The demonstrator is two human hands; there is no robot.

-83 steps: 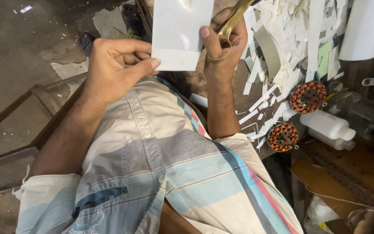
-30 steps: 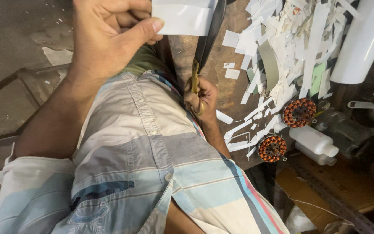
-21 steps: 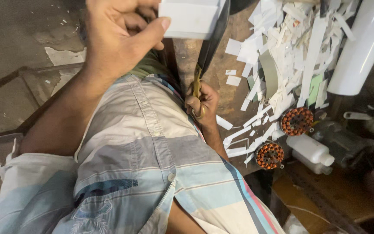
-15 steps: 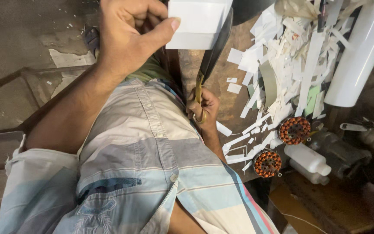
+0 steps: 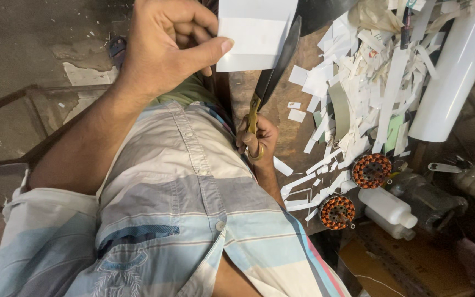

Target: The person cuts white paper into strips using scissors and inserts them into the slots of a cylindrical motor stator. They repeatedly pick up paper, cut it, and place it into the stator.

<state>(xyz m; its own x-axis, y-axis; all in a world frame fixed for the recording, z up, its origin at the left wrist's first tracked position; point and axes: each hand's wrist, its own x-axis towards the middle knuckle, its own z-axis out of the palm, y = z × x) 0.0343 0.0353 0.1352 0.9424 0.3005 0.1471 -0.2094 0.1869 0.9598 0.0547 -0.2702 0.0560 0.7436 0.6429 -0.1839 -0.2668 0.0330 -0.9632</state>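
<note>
My left hand (image 5: 166,47) pinches a white sheet of paper (image 5: 257,33) between thumb and fingers near the top of the view. My right hand (image 5: 257,140) grips the brass-coloured handles of large dark-bladed scissors (image 5: 276,60). The blades point up and lie along the sheet's right edge. My striped shirt fills the lower middle of the view.
A heap of white paper strips and offcuts (image 5: 358,71) covers the brown surface on the right. A white roll (image 5: 457,71) lies at the top right. Two copper-wound round cores (image 5: 370,170) sit beside a white bottle (image 5: 387,206) and dark metal parts.
My right hand with the scissors dropped from beside the sheet to lower down near my shirt, blades pointing up along the paper. My left hand kept holding the sheet and shifted slightly right.
</note>
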